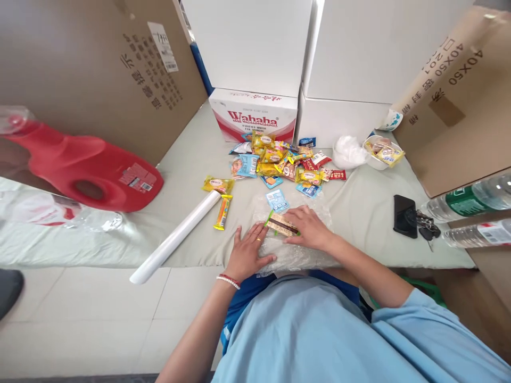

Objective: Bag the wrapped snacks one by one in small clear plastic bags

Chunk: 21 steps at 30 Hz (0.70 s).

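Plastic wrap sheet, lower centre on desk: thin, limp, clingy; best held at edges. Left hand flat, fingers spread upon it. Right hand presses snack bar, fingers open.

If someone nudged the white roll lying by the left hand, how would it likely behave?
The white roll is a long, smooth cylinder lying flat, so it would probably roll sideways. One end overhangs the mat edge, so a push could tip it onto the floor. It looks stiff and fairly light.
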Each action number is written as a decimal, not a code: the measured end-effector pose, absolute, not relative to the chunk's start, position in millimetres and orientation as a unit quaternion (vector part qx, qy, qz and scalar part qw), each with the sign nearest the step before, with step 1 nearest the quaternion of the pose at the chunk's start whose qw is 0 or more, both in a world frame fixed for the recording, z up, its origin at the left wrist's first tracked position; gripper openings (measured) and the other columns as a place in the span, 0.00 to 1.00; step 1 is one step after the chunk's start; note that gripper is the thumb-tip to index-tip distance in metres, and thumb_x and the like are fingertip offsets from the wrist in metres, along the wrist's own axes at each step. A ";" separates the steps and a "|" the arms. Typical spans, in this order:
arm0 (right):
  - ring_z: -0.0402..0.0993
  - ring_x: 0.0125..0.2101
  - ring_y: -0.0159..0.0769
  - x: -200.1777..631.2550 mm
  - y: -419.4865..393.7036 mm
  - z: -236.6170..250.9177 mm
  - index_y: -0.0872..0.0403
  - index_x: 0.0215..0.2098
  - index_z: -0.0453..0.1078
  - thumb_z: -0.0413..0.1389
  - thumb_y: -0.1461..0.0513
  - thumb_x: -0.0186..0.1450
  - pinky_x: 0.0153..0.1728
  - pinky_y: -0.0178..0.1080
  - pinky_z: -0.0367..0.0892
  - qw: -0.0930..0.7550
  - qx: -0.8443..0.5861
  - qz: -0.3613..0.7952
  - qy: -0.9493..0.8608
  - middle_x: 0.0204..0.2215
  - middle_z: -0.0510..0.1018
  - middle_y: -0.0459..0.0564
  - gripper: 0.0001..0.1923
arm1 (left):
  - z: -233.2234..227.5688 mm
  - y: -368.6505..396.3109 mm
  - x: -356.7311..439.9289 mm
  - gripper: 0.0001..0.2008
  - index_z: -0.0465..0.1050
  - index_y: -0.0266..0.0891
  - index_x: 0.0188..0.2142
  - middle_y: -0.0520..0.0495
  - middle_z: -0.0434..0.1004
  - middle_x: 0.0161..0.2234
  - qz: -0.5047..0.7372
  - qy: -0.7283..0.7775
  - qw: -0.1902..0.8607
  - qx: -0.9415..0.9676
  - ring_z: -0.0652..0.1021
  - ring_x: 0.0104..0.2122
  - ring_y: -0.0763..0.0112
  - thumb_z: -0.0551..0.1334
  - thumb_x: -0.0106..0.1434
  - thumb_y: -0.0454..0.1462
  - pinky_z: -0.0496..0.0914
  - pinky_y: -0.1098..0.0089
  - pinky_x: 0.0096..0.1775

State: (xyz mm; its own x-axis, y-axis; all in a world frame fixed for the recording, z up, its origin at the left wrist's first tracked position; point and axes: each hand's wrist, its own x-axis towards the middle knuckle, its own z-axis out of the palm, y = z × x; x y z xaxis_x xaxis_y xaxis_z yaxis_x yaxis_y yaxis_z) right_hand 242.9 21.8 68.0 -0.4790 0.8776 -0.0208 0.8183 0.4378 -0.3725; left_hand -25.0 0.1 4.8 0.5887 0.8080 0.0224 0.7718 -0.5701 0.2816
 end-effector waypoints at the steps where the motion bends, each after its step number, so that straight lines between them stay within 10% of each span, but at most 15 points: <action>1: 0.62 0.57 0.53 231.8 22.4 68.7 0.51 0.65 0.66 0.67 0.51 0.64 0.57 0.53 0.62 0.075 -0.505 0.156 -0.846 0.60 0.71 0.58 0.34 | 4.4 0.1 -24.7 0.45 0.51 0.41 0.73 0.33 0.56 0.71 0.071 0.448 0.121 0.883 0.60 0.71 0.49 0.61 0.65 0.59 0.39 0.36 0.69; 6: 0.63 0.55 0.49 229.5 26.4 67.7 0.50 0.62 0.69 0.63 0.63 0.66 0.55 0.48 0.62 0.062 -0.498 0.167 -0.849 0.56 0.74 0.55 0.26 | 4.7 -1.4 -23.0 0.43 0.52 0.42 0.72 0.33 0.56 0.72 0.072 0.453 0.120 0.881 0.60 0.71 0.50 0.61 0.66 0.57 0.40 0.37 0.69; 21: 0.64 0.54 0.53 250.0 27.7 67.8 0.48 0.64 0.67 0.66 0.57 0.65 0.51 0.50 0.62 0.009 -0.530 0.165 -0.832 0.55 0.74 0.57 0.30 | 5.3 0.7 -23.2 0.44 0.50 0.43 0.73 0.36 0.55 0.72 0.059 0.456 0.134 0.878 0.59 0.71 0.49 0.60 0.65 0.58 0.41 0.37 0.69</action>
